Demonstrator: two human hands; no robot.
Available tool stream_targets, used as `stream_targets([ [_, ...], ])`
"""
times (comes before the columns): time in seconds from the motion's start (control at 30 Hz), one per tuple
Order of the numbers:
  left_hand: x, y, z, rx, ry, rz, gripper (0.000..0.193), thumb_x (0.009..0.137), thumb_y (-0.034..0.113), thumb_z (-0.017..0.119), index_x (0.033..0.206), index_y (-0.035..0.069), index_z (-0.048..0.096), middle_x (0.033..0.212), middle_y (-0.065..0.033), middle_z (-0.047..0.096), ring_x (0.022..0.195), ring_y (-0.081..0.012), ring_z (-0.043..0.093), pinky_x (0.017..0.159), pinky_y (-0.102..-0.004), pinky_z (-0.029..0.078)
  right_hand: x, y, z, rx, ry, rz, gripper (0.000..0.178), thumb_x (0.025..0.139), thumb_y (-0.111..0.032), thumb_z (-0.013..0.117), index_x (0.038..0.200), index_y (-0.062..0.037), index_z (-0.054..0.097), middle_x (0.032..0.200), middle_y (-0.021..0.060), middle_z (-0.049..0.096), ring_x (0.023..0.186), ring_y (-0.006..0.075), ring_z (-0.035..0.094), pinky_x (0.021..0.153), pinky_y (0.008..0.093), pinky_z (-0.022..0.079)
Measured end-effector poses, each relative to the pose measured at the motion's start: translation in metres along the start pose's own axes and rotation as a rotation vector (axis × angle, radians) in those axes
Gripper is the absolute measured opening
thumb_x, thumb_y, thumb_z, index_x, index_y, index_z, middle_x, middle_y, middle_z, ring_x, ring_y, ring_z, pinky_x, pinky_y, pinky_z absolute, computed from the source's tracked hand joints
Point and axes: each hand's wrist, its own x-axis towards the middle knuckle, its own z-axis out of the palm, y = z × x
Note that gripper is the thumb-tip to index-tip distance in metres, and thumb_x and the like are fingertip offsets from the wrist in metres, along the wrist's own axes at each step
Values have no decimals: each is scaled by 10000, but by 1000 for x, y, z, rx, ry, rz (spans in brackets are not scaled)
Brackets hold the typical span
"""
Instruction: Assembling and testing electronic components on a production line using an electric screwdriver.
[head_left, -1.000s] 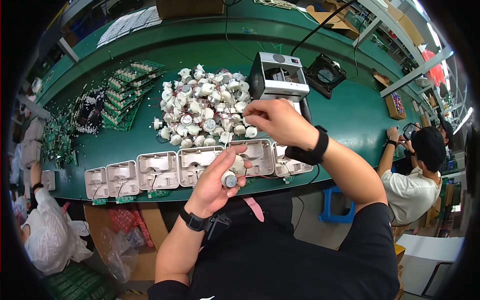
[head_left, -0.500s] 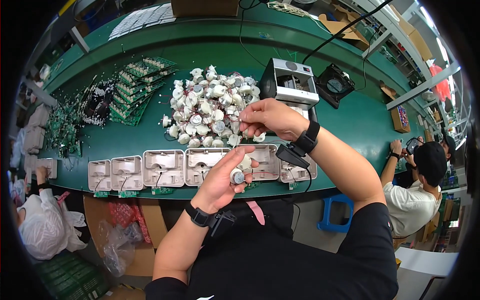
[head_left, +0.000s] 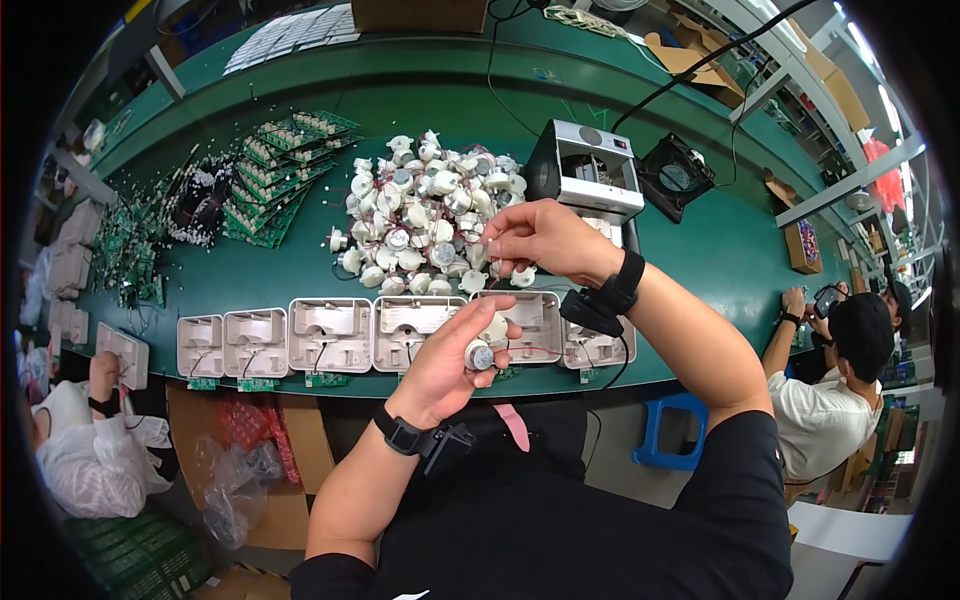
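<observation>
My left hand (head_left: pixel 445 362) is closed around a small white round part with a silver face (head_left: pixel 480 356), in front of the row of housings. My right hand (head_left: pixel 548 240) pinches a thin wire lead (head_left: pixel 494 268) at the right front of a heap of the same white wired parts (head_left: pixel 420 215). What the lead joins is hidden among the fingers and parts. Below the hands stand open white plastic housings (head_left: pixel 330 335) in a row, with small green circuit boards (head_left: pixel 257 385) wired to them at the table's front edge.
Stacked green circuit boards (head_left: pixel 270 190) and a pile of black wires (head_left: pixel 200 205) lie left of the heap. A silver-black machine (head_left: pixel 590 172) and a black fan-like unit (head_left: pixel 672 175) stand at the right. Other people (head_left: pixel 95 440) work at both sides; a blue stool (head_left: pixel 668 428) stands below.
At the left, a person's hand has lifted and tilted a white housing. My hands keep nearly the same pose, and the view has shifted slightly.
</observation>
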Motion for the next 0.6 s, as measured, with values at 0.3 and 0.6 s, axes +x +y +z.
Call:
stream_targets([
  [0.3,-2,2,4,-38,-5,26,426,1104,367,455,1414,79,496,1089,-78,632,748,-92,582,470,-163,390,-16,-9,9,-474,334,-346,97,912,-97,727,950,-30,669,815,40,693,697,90,651,620,290,508],
  [0.6,3,-6,-1,-131,-56,76,426,1098,325,470,1451,86,457,1179,-108,631,768,-112,582,518,-207,432,-57,-12,2,26,178,-210,172,955,-140,725,1015,-21,615,946,21,662,780,69,597,708,242,506],
])
